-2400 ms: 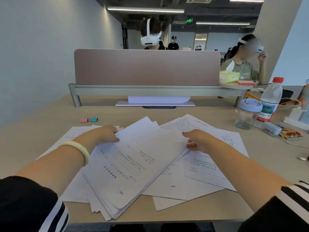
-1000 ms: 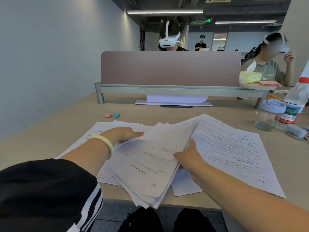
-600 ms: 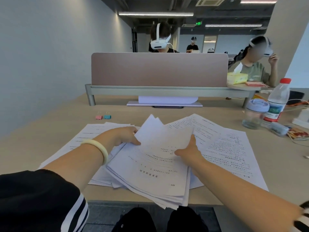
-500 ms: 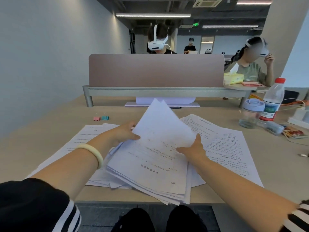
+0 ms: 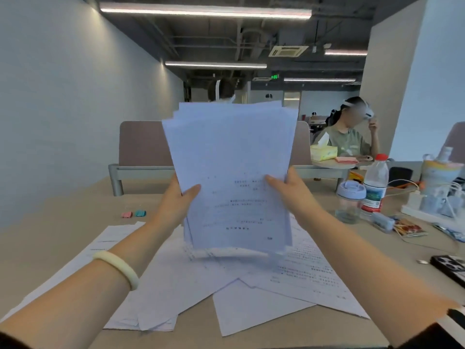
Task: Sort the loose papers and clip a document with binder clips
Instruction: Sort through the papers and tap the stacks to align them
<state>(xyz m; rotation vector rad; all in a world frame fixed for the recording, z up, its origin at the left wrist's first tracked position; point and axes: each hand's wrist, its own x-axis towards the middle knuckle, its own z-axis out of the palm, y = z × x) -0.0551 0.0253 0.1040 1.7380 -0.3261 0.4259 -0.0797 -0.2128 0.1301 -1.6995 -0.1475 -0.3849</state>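
A thick stack of printed white papers [image 5: 234, 172] stands upright in front of me, its lower edge near the sheets on the desk. My left hand [image 5: 176, 205] grips the stack's left edge and my right hand [image 5: 292, 192] grips its right edge. Several loose sheets [image 5: 302, 275] lie spread on the beige desk [image 5: 50, 235] below. A pink binder clip [image 5: 127, 214] and a teal binder clip [image 5: 140, 213] sit side by side on the desk, left of my left hand.
At the right stand a lidded glass jar [image 5: 350, 204], a red-capped water bottle [image 5: 375, 183], a power strip with cables [image 5: 432, 210] and a phone [image 5: 450, 268]. A brown desk divider [image 5: 143, 144] crosses the back. A person [image 5: 352, 137] sits beyond it.
Both hands gathered the top pile off the desk and raised it upright, from lying tilted on the spread sheets to standing between my hands. The view tilted upward.
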